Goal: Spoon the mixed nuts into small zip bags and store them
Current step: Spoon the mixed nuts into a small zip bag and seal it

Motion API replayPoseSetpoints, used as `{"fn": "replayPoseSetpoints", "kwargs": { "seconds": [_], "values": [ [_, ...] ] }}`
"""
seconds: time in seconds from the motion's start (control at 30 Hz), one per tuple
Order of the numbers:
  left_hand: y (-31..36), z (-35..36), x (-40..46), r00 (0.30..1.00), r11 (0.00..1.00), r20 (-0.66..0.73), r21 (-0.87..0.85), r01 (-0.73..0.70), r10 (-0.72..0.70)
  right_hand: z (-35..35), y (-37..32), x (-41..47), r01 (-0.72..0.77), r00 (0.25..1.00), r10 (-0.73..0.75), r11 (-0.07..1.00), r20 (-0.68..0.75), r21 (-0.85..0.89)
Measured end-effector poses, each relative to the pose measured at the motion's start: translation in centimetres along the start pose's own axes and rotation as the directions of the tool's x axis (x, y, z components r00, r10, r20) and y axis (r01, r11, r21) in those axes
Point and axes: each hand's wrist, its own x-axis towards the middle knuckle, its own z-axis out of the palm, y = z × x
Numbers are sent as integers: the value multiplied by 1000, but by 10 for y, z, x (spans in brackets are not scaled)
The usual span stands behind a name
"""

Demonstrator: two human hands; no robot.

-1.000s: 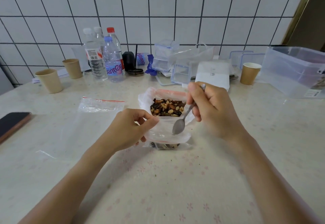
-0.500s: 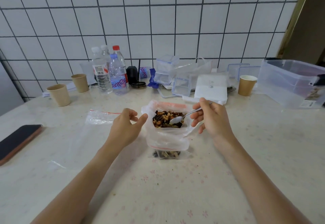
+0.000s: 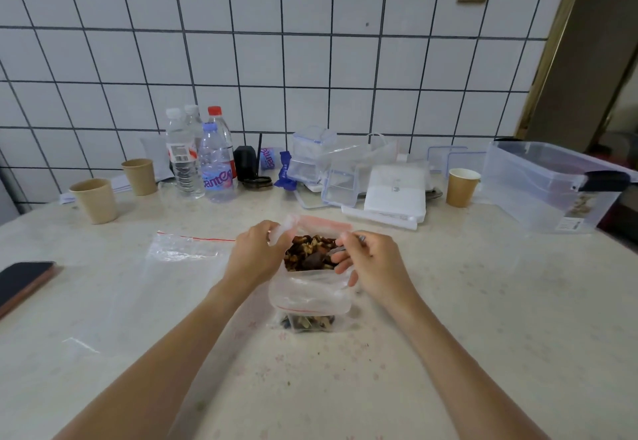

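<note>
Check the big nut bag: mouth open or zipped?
Open. The left hand holds the big bag's rim back, the mixed nuts are exposed, and the right hand has the spoon inside.

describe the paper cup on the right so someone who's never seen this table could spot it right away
Start at the big clear storage bin on the table's far right, by the tiled wall. Just left of it stands a tan paper cup, beside a white box. The other two cups sit together at the far left; this one is alone and shows a white inside.
</note>
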Motion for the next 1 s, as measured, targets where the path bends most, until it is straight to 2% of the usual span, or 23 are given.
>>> {"fn": "replayPoseSetpoints", "kwargs": {
  "seconds": [0.23, 0.4, 0.6, 0.77, 1.0],
  "values": [
    [6, -7, -6, 995, 988, -35, -119, -101, 97, 1, 1, 2, -178, 983, 167, 969, 76, 172],
    [7, -13, -6, 991, 982, -16, -132, -131, 131, -2, 2, 6, -262, 965, 256, 924, 58, 279],
    [4, -17, -9, 990, 977, 15, -165, -134, 138, -4, 4, 9, -281, 957, 291, 914, 8, 293],
    [4, -17, -11, 988, 974, 39, -176, -140, 149, 4, 4, 5, -304, 953, 290, 902, 92, 306],
    [8, -22, -12, 986, 980, 66, -139, -140, 151, 2, 3, 4, -310, 951, 293, 882, 103, 354]
  ]
}}
